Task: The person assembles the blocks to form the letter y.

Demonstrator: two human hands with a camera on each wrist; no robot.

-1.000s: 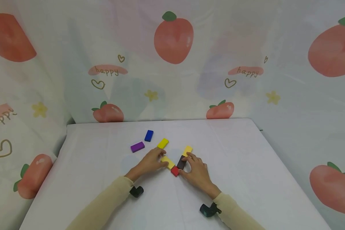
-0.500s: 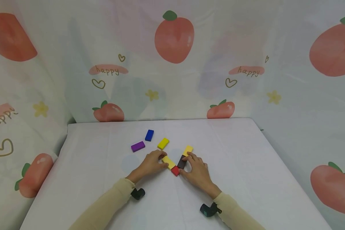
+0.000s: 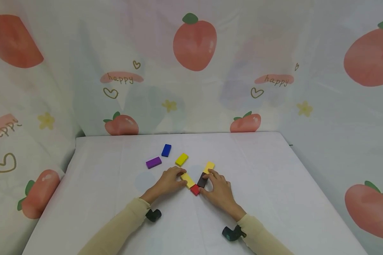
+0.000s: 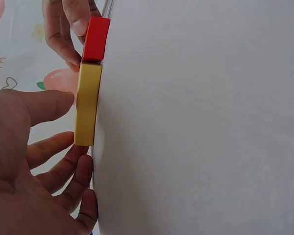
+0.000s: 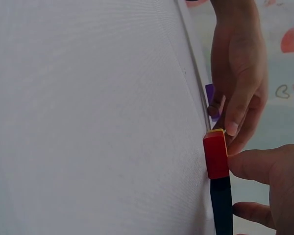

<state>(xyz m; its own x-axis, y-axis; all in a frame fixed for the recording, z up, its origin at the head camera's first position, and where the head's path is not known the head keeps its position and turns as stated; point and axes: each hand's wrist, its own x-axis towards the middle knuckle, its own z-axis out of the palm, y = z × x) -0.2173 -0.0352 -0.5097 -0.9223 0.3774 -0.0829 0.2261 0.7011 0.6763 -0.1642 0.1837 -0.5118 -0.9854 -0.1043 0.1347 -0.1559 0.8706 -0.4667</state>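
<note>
Pinched the pale yellow block point(image 3: 188, 181) in the left grip point(image 3: 169, 181), touching the red block point(image 3: 195, 190) from 11 o'clock on the surface point(image 3: 281, 191); grasped the black block point(image 3: 202, 180) at 1 o'clock in the right grip point(image 3: 218, 189), with the thumb against the red block. Probably called for light, even pressure, keeping ends flush without skewing either joint.

Right wrist view: black block point(image 5: 221, 205) cut off at bottom; yellow block point(image 5: 216, 130) mostly hidden behind red block point(image 5: 216, 156)
</note>
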